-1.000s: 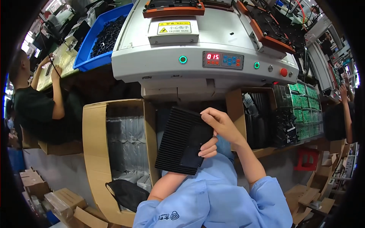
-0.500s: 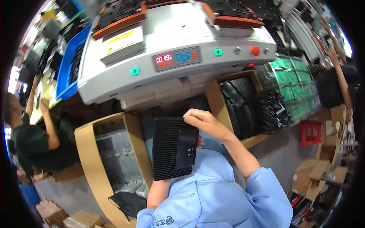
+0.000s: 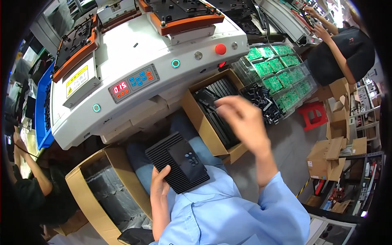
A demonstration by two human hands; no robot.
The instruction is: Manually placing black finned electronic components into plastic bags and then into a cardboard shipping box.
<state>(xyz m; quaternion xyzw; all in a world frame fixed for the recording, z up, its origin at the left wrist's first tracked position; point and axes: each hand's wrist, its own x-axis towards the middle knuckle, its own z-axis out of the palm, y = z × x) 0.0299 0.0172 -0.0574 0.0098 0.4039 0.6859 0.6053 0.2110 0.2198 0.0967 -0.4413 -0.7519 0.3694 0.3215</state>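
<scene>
My left hand (image 3: 158, 182) grips a black finned metal housing (image 3: 178, 163) by its lower left edge, with the thumb lying over the fins. The housing is tilted above my lap, and its flat panel with a few small openings faces up. My right hand (image 3: 245, 122) is raised over an open cardboard box (image 3: 204, 132) on the right, its fingers bent and smeared by motion. Close to its fingertips is a piece of dark plastic film (image 3: 207, 98); whether the fingers touch it I cannot tell. Several flat black parts (image 3: 220, 118) stand in a row in that box.
Ahead stands a white machine (image 3: 143, 53) with orange-edged fixtures, a lit panel and a red button (image 3: 220, 49). Another carton (image 3: 87, 196) with grey-wrapped pieces is at my left. Trays of green circuit boards (image 3: 277, 73) and a red stool (image 3: 312, 116) lie right. People work at both sides.
My right hand has left the housing and moved right, over the box. The housing has tilted and stays in my left hand, whose thumb now shows. The whole view has turned to the right.
</scene>
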